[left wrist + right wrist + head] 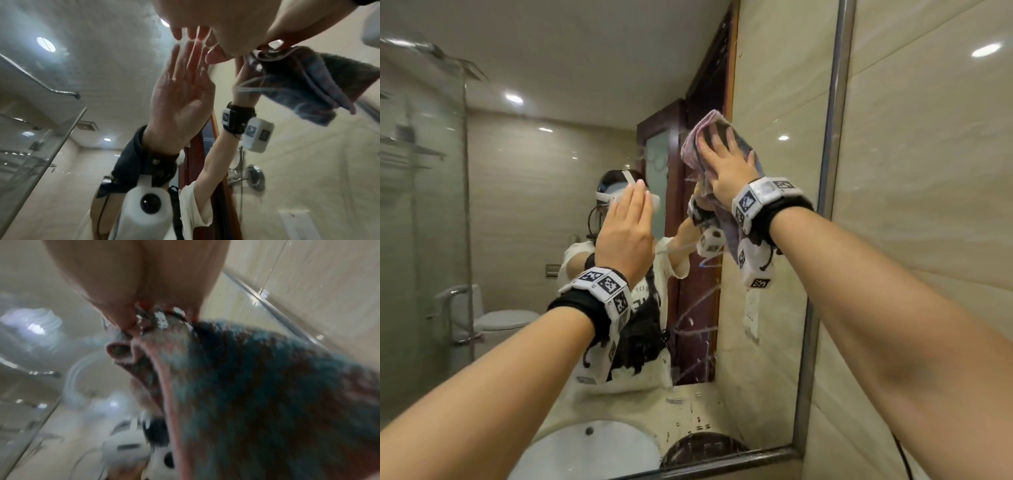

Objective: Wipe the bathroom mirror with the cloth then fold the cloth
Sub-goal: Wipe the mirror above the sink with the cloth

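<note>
The bathroom mirror (544, 212) fills the head view. My right hand (722, 150) lies flat with spread fingers on a pink and blue-grey cloth (693, 144), pressing it against the glass near the mirror's upper right. Part of the cloth hangs below the palm toward the wrist. In the right wrist view the cloth (267, 386) is blurred under the right hand (144, 288). My left hand (635, 198) rests flat on the glass to the left, fingers straight and together, holding nothing. In the left wrist view the left hand (191, 32) meets its reflection, with the cloth (308, 81) to the right.
Wet streaks (698, 325) run down the glass below the cloth. A metal frame (832, 171) edges the mirror on the right and along the bottom, with a beige tiled wall (928, 205) beyond. The mirror reflects a sink, a toilet, a glass shower screen and a person.
</note>
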The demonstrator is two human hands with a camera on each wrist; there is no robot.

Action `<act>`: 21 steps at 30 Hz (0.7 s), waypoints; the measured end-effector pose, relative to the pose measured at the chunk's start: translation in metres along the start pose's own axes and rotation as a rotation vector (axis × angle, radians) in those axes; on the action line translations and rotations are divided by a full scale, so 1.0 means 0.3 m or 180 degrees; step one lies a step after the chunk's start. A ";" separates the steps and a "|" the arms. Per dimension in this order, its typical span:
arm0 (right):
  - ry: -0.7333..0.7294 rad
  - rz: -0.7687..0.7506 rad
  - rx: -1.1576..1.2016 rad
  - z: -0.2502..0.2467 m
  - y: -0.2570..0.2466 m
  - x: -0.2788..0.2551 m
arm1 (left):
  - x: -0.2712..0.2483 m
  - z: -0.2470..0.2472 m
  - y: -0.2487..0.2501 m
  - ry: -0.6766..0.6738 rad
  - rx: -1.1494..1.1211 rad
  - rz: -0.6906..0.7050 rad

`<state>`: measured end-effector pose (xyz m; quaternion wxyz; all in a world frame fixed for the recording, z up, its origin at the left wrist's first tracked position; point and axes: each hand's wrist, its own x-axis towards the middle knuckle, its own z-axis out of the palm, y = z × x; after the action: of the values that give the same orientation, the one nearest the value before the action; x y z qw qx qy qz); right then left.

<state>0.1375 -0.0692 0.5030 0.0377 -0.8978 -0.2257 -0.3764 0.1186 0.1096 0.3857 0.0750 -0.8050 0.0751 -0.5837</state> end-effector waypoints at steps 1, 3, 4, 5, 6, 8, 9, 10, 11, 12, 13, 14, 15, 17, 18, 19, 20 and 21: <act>-0.0029 -0.0162 -0.0106 0.035 0.000 -0.032 | -0.002 0.004 0.003 -0.0012 0.0029 -0.0010; -0.0075 -0.0445 -0.0334 0.111 -0.004 -0.109 | 0.003 0.010 0.007 0.0028 0.0033 -0.0024; -0.0127 -0.0569 -0.0441 0.147 -0.006 -0.146 | 0.006 0.011 0.008 0.0062 0.0047 -0.0033; -0.0204 -0.0680 -0.0539 0.176 -0.005 -0.175 | 0.009 0.011 0.007 0.0084 0.0079 -0.0033; -0.0280 -0.0768 -0.0611 0.192 0.001 -0.193 | 0.010 0.012 0.005 0.0100 0.0124 -0.0016; -0.0372 -0.0917 -0.0648 0.178 0.021 -0.190 | 0.013 0.018 -0.003 0.0095 0.0209 0.0024; -0.0396 -0.0964 -0.0655 0.150 0.031 -0.171 | 0.015 0.019 -0.006 0.0067 0.0235 0.0033; -0.0385 -0.0958 -0.0663 0.114 0.037 -0.141 | 0.016 0.020 -0.007 0.0027 0.0248 0.0034; -0.0351 -0.0874 -0.0634 0.071 0.038 -0.102 | 0.016 0.019 -0.007 -0.0002 0.0257 0.0026; -0.0317 -0.0721 -0.0540 0.025 0.035 -0.060 | 0.018 0.021 -0.007 -0.0013 0.0263 0.0025; -0.0289 -0.0555 -0.0408 -0.017 0.028 -0.021 | 0.018 0.022 -0.007 -0.0012 0.0264 0.0027; -0.0240 -0.0429 -0.0283 -0.046 0.019 0.014 | 0.020 0.023 -0.009 -0.0006 0.0265 0.0029; -0.0180 -0.0354 -0.0202 -0.058 0.008 0.037 | 0.022 0.025 -0.013 -0.0002 0.0264 0.0036; -0.0064 -0.0291 -0.0133 -0.038 -0.010 0.038 | 0.023 0.027 -0.020 0.0018 0.0277 0.0061; -0.0015 -0.0293 -0.0115 -0.012 -0.014 0.017 | 0.021 0.029 -0.023 0.0038 0.0296 0.0076; 0.0038 -0.0333 -0.0110 0.020 -0.014 -0.009 | 0.018 0.029 -0.026 0.0072 0.0311 0.0088; 0.0084 -0.0403 -0.0129 0.051 -0.011 -0.038 | 0.015 0.031 -0.028 0.0098 0.0292 0.0099; 0.0092 -0.0485 -0.0166 0.077 -0.005 -0.068 | 0.012 0.036 -0.028 0.0107 0.0231 0.0102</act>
<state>0.1395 -0.0701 0.4721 -0.0113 -0.8731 -0.2829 -0.3969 0.1302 0.1173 0.3876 0.1122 -0.7905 0.0681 -0.5982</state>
